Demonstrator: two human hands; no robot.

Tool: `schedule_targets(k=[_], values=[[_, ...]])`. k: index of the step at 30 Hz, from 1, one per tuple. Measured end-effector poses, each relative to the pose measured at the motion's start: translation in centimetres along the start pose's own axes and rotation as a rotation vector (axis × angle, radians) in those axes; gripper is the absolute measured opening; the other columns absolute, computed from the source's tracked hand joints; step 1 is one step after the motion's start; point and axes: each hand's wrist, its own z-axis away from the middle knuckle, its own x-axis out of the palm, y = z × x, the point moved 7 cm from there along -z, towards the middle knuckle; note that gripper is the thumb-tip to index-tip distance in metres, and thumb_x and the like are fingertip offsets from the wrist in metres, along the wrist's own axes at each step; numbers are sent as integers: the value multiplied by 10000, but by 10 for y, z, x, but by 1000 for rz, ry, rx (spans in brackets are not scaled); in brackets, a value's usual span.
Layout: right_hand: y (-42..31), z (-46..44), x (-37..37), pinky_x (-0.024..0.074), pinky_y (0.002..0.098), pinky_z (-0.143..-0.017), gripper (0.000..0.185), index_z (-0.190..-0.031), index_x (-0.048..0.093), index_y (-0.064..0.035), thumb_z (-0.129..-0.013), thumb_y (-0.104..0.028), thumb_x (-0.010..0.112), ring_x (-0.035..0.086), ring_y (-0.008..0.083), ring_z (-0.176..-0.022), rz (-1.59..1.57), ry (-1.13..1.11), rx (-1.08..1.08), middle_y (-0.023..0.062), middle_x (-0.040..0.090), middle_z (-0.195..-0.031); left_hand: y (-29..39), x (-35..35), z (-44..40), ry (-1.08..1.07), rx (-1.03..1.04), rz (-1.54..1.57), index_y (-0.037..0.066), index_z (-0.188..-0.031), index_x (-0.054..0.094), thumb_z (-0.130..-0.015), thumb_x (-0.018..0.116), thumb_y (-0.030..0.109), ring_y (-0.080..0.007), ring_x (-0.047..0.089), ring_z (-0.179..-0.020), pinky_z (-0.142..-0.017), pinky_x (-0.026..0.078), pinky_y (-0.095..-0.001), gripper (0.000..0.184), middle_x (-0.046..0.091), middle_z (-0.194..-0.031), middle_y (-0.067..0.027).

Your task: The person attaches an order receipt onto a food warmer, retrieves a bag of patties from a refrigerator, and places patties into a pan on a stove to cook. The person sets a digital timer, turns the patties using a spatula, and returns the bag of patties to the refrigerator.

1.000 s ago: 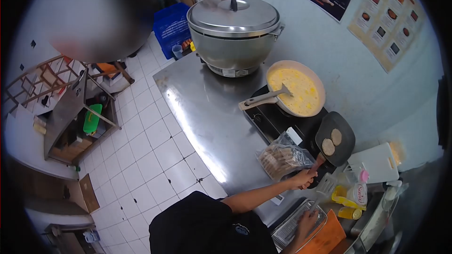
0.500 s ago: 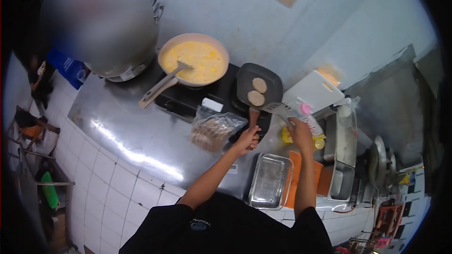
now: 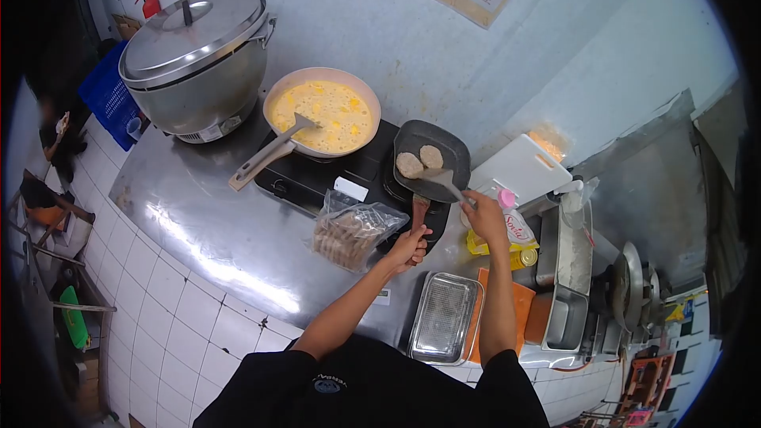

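Note:
My left hand (image 3: 410, 246) is wrapped round the brown handle of a dark square frying pan (image 3: 448, 143) on the right burner. Two pale round patties (image 3: 420, 160) lie side by side in it. My right hand (image 3: 485, 215) grips a grey spatula (image 3: 441, 178), its blade inside the pan just below the patties; I cannot tell whether it touches them. Left of the pan, a light-coloured wok (image 3: 366, 97) holds a creamy yellow mixture, with another spatula (image 3: 269, 154) resting in it. A plastic bag of brown patties (image 3: 349, 234) lies near my left hand.
A large lidded metal pot (image 3: 198, 63) stands at the left on the steel counter (image 3: 198, 222). A wire-racked tray (image 3: 446, 317) sits by the front edge. Right of the stove are a white board (image 3: 519, 174), a pink-capped bottle (image 3: 505, 198), a yellow-lidded jar (image 3: 523, 258) and metal containers (image 3: 567, 317).
The spatula in my right hand has moved from the pan's edge into the pan. The patties have shifted from a stacked line to side by side. My left hand keeps the handle.

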Motion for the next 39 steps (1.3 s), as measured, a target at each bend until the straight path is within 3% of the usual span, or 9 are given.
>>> schedule_targets(k=[3,9,14,24,26,29,39], values=[[-3,-18,-9,501,440,-828,313,-1119,668,-85,-869,-271,633,638,378,-958,-30,145,-62,190,673,-1029,-4,2,0,8,-4,-1,113,-1141,525,-980,525,391,-17,283,-461,-381,231,-174,322,337,-630,69],[4,-61,5,496,499,-823,280,-1099,657,-102,-899,-280,573,621,421,-952,112,103,168,216,666,-996,-5,2,-3,32,-11,-26,111,-1165,526,-986,514,377,-21,287,-456,-383,233,-181,321,346,-636,66],[14,-72,12,500,505,-816,238,-1009,659,-83,-890,-273,576,624,417,-943,137,85,97,218,667,-928,-2,1,-3,27,-13,-27,113,-1170,529,-988,512,375,-21,286,-450,-379,224,-184,319,355,-634,65],[9,-20,-19,503,500,-794,256,-1054,675,-86,-884,-255,586,635,408,-913,137,61,121,214,674,-938,-1,3,-1,22,-14,-27,103,-1197,517,-979,528,386,-25,294,-469,-386,236,-174,358,342,-641,64],[1,-9,-20,511,512,-760,211,-953,664,-60,-871,-240,592,647,413,-867,133,63,117,227,665,-890,-3,3,-1,20,-26,-27,105,-1199,517,-978,529,387,-26,295,-468,-385,233,-176,359,342,-638,62],[4,-5,-8,507,493,-782,241,-1050,681,-96,-879,-243,596,642,386,-908,181,-30,147,201,679,-923,-4,2,-1,45,-19,-33,105,-1195,520,-979,527,382,-28,296,-464,-381,230,-179,352,340,-633,61],[3,-32,-19,525,494,-760,217,-982,687,-78,-847,-234,620,657,387,-890,183,57,77,208,674,-916,-5,3,1,47,-7,-21,104,-1176,527,-981,526,371,-28,303,-455,-374,236,-179,330,354,-631,58]])
